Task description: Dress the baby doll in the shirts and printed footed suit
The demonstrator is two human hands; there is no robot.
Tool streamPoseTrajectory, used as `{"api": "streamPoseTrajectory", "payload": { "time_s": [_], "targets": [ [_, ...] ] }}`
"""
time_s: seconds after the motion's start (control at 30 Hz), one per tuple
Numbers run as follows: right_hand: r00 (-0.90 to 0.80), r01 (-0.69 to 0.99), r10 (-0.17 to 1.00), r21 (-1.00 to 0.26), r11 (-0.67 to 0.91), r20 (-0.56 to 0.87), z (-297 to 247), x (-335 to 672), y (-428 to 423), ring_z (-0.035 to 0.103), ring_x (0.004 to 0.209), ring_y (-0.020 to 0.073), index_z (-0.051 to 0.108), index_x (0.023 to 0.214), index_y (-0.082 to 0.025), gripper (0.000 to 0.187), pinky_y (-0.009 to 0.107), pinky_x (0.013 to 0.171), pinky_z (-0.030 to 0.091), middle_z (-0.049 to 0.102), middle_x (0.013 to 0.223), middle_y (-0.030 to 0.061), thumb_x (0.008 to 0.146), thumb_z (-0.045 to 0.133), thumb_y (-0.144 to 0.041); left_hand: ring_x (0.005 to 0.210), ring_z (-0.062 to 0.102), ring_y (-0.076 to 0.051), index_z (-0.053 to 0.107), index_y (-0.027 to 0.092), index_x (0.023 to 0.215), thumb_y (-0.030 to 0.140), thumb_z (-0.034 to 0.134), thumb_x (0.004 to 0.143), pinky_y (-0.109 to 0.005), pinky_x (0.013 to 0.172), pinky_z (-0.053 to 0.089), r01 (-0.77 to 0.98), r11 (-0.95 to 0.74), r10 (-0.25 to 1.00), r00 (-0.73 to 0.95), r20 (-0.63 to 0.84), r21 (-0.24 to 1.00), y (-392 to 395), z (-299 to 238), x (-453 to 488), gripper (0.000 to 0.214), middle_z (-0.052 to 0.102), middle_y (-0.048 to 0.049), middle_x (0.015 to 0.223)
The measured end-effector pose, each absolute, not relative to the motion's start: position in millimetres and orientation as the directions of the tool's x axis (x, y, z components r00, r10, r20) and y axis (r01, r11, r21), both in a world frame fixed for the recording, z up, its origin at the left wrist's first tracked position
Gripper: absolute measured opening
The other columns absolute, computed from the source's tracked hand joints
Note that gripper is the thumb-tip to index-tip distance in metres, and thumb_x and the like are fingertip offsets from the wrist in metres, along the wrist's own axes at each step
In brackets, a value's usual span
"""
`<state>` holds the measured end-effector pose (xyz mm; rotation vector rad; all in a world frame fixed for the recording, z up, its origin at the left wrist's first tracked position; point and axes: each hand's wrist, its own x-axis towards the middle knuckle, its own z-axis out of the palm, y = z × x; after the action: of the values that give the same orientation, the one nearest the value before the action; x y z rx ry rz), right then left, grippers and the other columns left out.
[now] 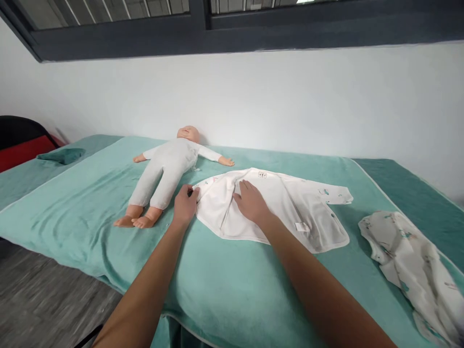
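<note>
Head: hands (185, 205) (253, 202) partly hide shirt (279, 200).

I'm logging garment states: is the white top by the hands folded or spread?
Spread, lightly creased: the white top lies open across the green cover, one sleeve stretched out.

Soft, fairly even light covered the bed (232, 290), and the wall (253, 101) was brightest above the middle of the bed's back edge, greying toward both sides. Pale grey shading marked the folds of the white jacket (275, 208). Past the left front edge, the floor (47, 290) was dim. A small glare whitened the top of the dark window (232, 36), whose left end slanted with wide-angle stretch; the patterned cloth (413, 266) softened toward the right front corner
</note>
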<state>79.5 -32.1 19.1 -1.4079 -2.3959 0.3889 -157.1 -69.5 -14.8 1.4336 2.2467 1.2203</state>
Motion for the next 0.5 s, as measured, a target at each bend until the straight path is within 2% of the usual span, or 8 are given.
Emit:
{"api": "streamPoseTrajectory", "payload": {
  "time_s": [0.1,0.23,0.3,0.4,0.5],
  "targets": [
    [-0.421,0.815,0.888,-0.352,0.461,0.187,8,52,-10,0.034,0.147,0.0307,0.050,0.141,-0.006,0.048,0.048,0.120,0.029,0.046,0.153,0.0210,0.099,0.041,-0.029,0.081,0.061,-0.019,0.059,0.019,0.094,0.040,0.050,0.090,-0.032,0.078,0.049,0.558,0.163,0.745,-0.610,0.269,0.814,-59,-17,-164,0.023,0.065,-0.0038,0.085],
    [-0.439,0.772,0.854,-0.369,0.518,0.281,-2,51,-2,0.038,0.144,0.0315,0.053,0.136,-0.011,0.043,0.051,0.117,0.031,0.051,0.148,0.0196,0.098,0.041,-0.028,0.088,0.063,-0.021,0.057,0.020,0.101,0.035,0.052,0.090,-0.034,0.083,0.050,0.571,0.181,0.689,-0.654,0.311,0.801,-51,-16,-167,0.019,0.066,-0.0057,0.093],
    [-0.416,0.740,0.856,-0.434,0.515,0.307,-3,56,-2,0.043,0.140,0.0310,0.054,0.135,-0.012,0.042,0.050,0.117,0.033,0.053,0.146,0.0182,0.096,0.042,-0.025,0.097,0.063,-0.023,0.057,0.020,0.106,0.033,0.052,0.091,-0.037,0.090,0.049,0.653,0.162,0.686,-0.614,0.391,0.740,-55,-14,-161,0.021,0.067,-0.0084,0.101],
    [-0.315,0.672,0.881,-0.572,0.470,0.354,-1,60,-1,0.046,0.136,0.0289,0.054,0.134,-0.017,0.043,0.047,0.115,0.038,0.052,0.145,0.0151,0.093,0.042,-0.020,0.112,0.058,-0.028,0.059,0.020,0.107,0.035,0.047,0.095,-0.042,0.100,0.045,0.807,0.140,0.673,-0.503,0.542,0.574,-70,-10,-145,0.023,0.066,-0.0116,0.112],
    [-0.263,0.605,0.891,-0.656,0.451,0.369,1,61,0,0.042,0.140,0.0275,0.052,0.136,-0.018,0.045,0.046,0.117,0.037,0.046,0.150,0.0132,0.092,0.042,-0.021,0.107,0.059,-0.031,0.064,0.020,0.101,0.045,0.047,0.096,-0.045,0.094,0.045,0.861,0.202,0.752,-0.441,0.490,0.466,-87,-9,-129,0.030,0.068,-0.0111,0.107]
  ]
}}
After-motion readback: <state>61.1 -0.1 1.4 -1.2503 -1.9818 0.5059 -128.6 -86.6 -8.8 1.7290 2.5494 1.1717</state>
